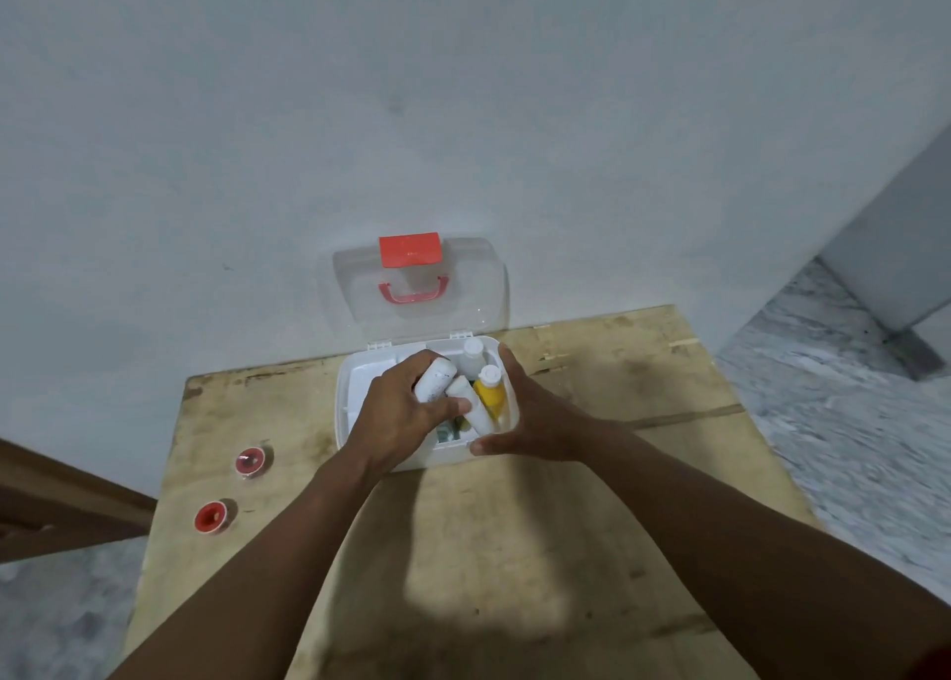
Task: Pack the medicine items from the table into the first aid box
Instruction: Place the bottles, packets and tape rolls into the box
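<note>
Head view: first aid box [355, 396] held three bottles; left hand [399, 414] gripped white bottle [435, 381] inside, right hand [525, 422] clasped box wall, two red rolls [250, 460] lay unpacked.

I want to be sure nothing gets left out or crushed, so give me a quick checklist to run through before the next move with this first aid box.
1. Lid open and clear of the hands: ok, it stands upright against the wall.
2. First aid box steadied: ok, the right hand grips its right rim.
3. White bottle under control: ok, the left hand holds it over the box.
4. Yellow bottle already inside: ok.
5. Table cleared of items: not ok, two red tape rolls lie at its left edge.
6. Room left for them: cannot tell, hands hide the box floor.
</note>
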### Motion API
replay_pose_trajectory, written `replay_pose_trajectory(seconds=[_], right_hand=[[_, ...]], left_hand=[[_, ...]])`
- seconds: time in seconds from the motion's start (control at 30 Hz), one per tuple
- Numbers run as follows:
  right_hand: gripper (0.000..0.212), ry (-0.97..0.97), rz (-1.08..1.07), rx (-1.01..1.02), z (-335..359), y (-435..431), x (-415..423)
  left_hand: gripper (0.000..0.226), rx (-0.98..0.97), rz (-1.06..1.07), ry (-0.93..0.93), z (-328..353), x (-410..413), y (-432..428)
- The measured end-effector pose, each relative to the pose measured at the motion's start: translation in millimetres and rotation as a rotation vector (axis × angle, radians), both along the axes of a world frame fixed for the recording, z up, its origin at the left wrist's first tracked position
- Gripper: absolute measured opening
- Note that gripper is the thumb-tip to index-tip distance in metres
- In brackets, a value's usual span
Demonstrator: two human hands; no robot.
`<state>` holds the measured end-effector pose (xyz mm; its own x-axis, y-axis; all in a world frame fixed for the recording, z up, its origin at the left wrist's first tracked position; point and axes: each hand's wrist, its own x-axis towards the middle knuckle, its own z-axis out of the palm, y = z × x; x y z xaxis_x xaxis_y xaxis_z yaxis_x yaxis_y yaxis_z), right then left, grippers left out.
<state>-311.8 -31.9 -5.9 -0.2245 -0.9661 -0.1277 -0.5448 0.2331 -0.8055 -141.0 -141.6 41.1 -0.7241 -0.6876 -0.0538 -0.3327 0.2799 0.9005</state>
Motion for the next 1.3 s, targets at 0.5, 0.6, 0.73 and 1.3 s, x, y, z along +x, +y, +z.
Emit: replay_pose_trajectory(seconds=[0.5, 0.6, 0.73, 1.3], right_hand=[[0.123, 0.090, 0.078, -0.063, -11, -4, -5], [0.133, 0.067, 0.044, -0.047, -15, -3, -7], [0.132, 0.068, 0.046, -0.051, -14, -1, -7], [0.130, 0.073, 0.010, -0.044, -17, -3, -8]], left_hand=[[0.014, -0.105, -0.133, -0.241, -15, -27, 7], [0.010, -0.073, -0.171, -0.268, -13, -27, 5], [0.005, -0.052, -0.170, -0.241, -12, -26, 5], [0.011, -0.069, 0.057, -0.035, -2, -12, 2]])
